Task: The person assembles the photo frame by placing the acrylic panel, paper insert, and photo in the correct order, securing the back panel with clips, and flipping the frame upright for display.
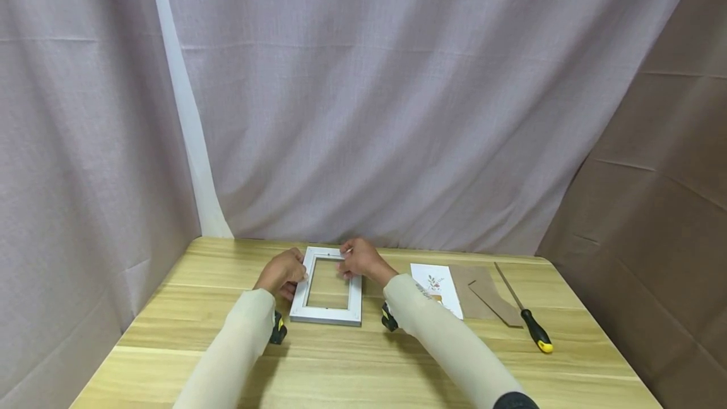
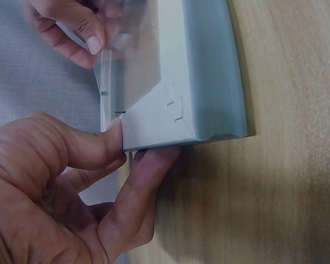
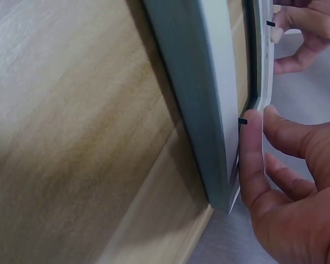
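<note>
1. Two hands hold one white picture frame (image 1: 328, 286). It lies flat near the far edge of the wooden table (image 1: 352, 365).
2. Our left hand (image 1: 282, 272) pinches the far left corner, thumb on top, fingers under.
3. Our right hand (image 1: 360, 260) pinches the far right edge.
4. A card (image 1: 436, 288), brown boards (image 1: 483, 292) and a screwdriver (image 1: 525, 311) lie well apart on the right; bare wood lies in front.

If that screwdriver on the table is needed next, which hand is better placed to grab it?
Probably the right hand. The screwdriver lies on the right of the frame, on that arm's side, while the left hand grips the frame's far left corner.
</note>
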